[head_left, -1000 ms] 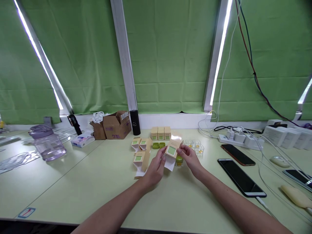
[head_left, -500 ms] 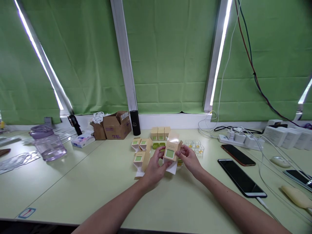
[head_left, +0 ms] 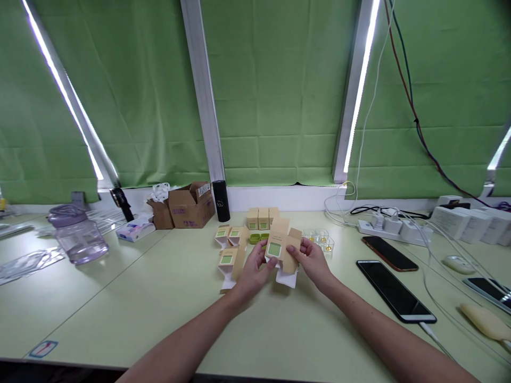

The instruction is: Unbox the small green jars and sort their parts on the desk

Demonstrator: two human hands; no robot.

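Between my two hands is a small tan carton [head_left: 284, 246] with a green square on its front. Its flaps are unfolded and a white inner side shows at the bottom. My left hand [head_left: 255, 268] pinches the carton's left edge; my right hand [head_left: 313, 260] grips its right panel. Left of my hands stand several partly folded cartons [head_left: 228, 259] of the same kind. Behind the held carton are closed tan boxes [head_left: 263, 217] in a row and a green item [head_left: 255, 238], partly hidden. A clear tray [head_left: 322, 239] with yellow pieces sits just beyond my right hand.
On the right lie a white-edged phone [head_left: 395, 290], a second phone [head_left: 390, 254], a power strip [head_left: 393, 231] and loose white cables. To the left are a clear purple bottle [head_left: 80, 234], a tissue pack [head_left: 136, 229], a cardboard box [head_left: 191, 206] and a black cylinder [head_left: 221, 201].
The carton has turned in my hands, and its right-hand panel now opens out toward me. Its white flap has shifted slightly right. Both hands keep hold of it in nearly the same place.
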